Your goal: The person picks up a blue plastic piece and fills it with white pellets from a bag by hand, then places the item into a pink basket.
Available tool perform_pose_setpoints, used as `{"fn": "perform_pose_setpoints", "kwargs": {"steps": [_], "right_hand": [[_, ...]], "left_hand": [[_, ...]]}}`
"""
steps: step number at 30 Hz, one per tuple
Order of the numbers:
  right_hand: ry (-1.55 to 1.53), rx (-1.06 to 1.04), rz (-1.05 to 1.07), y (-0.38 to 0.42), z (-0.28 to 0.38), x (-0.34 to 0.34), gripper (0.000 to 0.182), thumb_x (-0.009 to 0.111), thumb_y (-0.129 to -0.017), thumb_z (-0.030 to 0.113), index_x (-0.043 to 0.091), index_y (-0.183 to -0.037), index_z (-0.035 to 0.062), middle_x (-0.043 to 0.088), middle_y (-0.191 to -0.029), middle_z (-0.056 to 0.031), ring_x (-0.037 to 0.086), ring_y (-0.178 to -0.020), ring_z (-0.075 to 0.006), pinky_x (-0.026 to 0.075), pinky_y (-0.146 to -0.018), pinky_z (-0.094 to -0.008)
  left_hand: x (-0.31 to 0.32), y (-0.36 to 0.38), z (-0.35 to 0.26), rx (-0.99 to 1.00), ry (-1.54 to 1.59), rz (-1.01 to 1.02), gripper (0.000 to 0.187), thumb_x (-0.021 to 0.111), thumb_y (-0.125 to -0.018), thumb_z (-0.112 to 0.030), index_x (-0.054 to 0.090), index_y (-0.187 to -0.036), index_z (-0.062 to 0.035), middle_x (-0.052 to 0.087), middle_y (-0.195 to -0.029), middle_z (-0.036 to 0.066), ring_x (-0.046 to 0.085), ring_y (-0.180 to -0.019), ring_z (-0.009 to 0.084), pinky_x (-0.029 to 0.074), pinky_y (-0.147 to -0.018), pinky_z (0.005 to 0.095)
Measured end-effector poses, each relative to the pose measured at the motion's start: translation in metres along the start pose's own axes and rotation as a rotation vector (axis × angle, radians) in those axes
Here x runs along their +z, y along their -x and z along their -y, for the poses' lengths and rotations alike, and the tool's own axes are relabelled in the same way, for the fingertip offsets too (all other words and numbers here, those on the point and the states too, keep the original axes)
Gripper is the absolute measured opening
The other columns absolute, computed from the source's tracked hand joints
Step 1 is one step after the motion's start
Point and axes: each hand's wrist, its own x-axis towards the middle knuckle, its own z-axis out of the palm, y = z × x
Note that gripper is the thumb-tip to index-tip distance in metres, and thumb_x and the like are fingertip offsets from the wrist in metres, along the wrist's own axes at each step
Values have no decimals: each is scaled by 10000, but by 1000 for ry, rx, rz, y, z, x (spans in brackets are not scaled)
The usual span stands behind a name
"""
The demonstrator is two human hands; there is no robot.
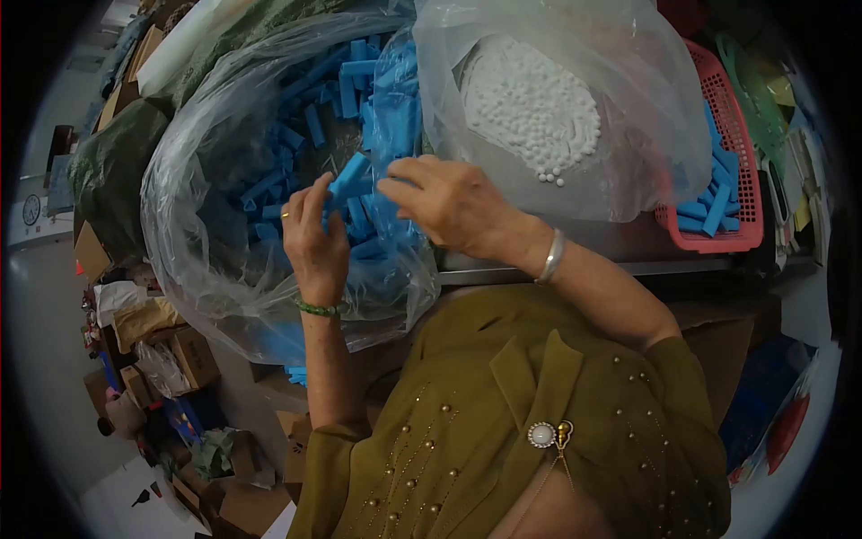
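- My olive blouse [557,422] fills the near edge at 6 o'clock, a pearl brooch [541,435] pinned to its collar.
- My left hand [314,238] comes up from 7 o'clock, a green bracelet [316,309] at the wrist and a ring on one finger. Its fingers are closed narrow around the lower end of a blue block [348,178].
- My right hand [449,205] reaches in from 4 o'clock, a silver bangle [550,256] on the wrist. Its fingertips close on the block's upper end, at its right, so both hands hold the one piece between them.
- The block sits tilted, just above centre, over the mouth of a clear bag [206,242].
- That bag spreads toward 10 o'clock, full of loose blue pieces [310,108] like the one I hold.
- At 1 o'clock a second bag [628,108] holds small white beads [530,103], touching the first bag's side.
- At 3 o'clock a red basket [741,135] carries more blue blocks.
- At 8 o'clock, cardboard boxes [189,355] crowd the floor.
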Motion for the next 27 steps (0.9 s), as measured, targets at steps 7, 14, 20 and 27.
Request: {"fn": "perform_pose_setpoints", "kwargs": {"steps": [7,14,20,27], "right_hand": [[108,-54,161,-49,4,56,122,618,-731,36,603,-851,23,575,-874,-98,612,-795,-245,521,-673,-337],[99,-6,351,-43,-7,50,205,670,-698,51,617,-893,17,580,-876,-127,613,-824,-291,519,-697,-372],[-230,195,168,-29,-12,35,345,695,-698,59,560,-1012,15,600,-934,-121,609,-862,-337,496,-719,-386],[-523,503,-33,74,-5,-39,372,742,-718,2,622,-1069,30,609,-938,-43,570,-792,-147,459,-672,-276]], "left_hand": [[-6,14,7,-13,72,40,454,649,-725,86,593,-1159,-35,594,-1095,137,572,-980,328,480,-790,413],[-19,12,33,-40,-179,130,383,687,-719,17,637,-1074,-116,609,-1075,60,587,-972,280,496,-773,373],[-8,14,38,-151,-16,-86,234,661,-784,9,643,-1006,-63,617,-1022,80,610,-866,256,493,-703,348],[-10,6,-31,-225,896,305,174,591,-818,72,659,-966,10,618,-887,83,591,-732,139,466,-623,245]]}}
